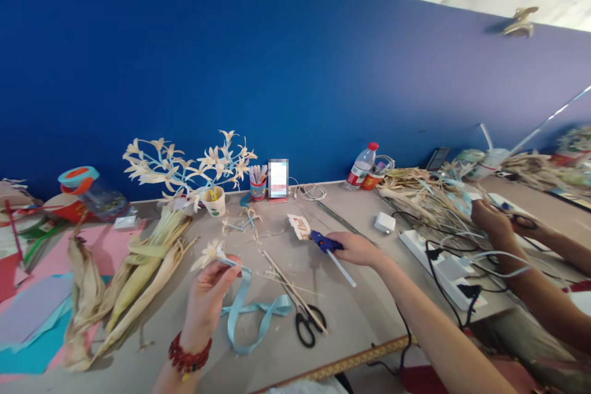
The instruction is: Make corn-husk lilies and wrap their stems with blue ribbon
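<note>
My left hand (207, 292) pinches a cream husk flower (209, 254) by its stem end, together with light blue ribbon (236, 314) that hangs down and loops onto the table. Closed around the handle of a dark blue glue gun (322, 241) is my right hand (357, 250). A whitish glue stick (342, 269) juts from the gun's rear. The nozzle lies over or beside a stained white card (298, 226); contact cannot be made out. Black-handled scissors (305, 331) and thin sticks lie between my hands. Small blue-wrapped stems (242, 221) rest farther back.
Husk flowers on blue stems stand in a paper cup (214, 202). Dried corn husks (133, 283) lie left on coloured paper. A phone (278, 178), bottle (361, 166), white adapter (385, 222) and power strip (425, 258) with cables stand around. At right, another person's hands (489, 218) work.
</note>
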A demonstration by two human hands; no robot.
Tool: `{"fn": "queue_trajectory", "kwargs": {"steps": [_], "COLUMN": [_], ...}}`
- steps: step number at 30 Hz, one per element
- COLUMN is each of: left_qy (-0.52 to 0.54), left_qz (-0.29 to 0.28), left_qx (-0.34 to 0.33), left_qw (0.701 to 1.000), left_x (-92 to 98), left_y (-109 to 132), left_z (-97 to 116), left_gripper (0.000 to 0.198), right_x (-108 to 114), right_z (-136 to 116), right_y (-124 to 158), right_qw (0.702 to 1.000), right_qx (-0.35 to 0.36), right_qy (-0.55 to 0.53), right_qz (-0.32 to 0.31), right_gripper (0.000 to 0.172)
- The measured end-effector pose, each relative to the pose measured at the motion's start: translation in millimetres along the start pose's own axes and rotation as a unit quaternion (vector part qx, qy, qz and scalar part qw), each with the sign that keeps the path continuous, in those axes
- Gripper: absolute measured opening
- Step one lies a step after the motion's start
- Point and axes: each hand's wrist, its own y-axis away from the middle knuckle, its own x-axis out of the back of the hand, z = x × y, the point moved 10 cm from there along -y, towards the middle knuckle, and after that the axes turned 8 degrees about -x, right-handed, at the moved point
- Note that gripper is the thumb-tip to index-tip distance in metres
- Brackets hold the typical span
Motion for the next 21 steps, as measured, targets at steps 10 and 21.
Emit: {"fn": "queue_trajectory", "kwargs": {"steps": [10,21], "left_qy": [0.004,0.023], "left_qz": [-0.011,-0.004], "left_qx": [0.009,0.022], "left_qw": [1.000,0.999], "left_x": [0.0,2.5], "left_y": [-2.1,-3.1], "left_z": [-7.0,-9.5], "left_gripper": [0.014,0.013], "right_x": [11.3,45.7], "right_z": [-11.6,-4.2], "right_y": [10.2,36.3], "right_qw": [0.985,0.971], "right_qx": [-0.042,-0.019], "right_qy": [0.151,0.200], "right_qz": [0.073,0.128], "right_gripper": [0.022,0.019]}}
